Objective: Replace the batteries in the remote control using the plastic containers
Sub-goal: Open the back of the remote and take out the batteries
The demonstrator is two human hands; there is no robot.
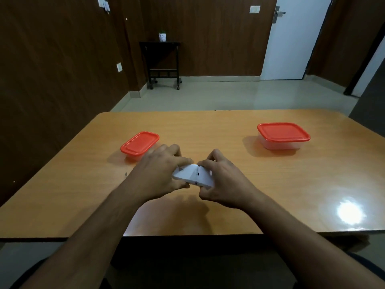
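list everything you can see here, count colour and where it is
remote control: 1, white, held above the table's near middle, between both hands
plastic containers: 2, clear with red lids on; the smaller one at the table's left, the larger one at the far right
table: 1, orange-brown wood, glossy, fills the foreground
side table: 1, dark, on wheels, against the back wall
small pot: 1, white, on top of the side table
door: 1, white, back right
wall switches: pale, on the brown wall panels
left hand: 1, grip closed on the remote's left end
right hand: 1, grip closed on the remote's right end
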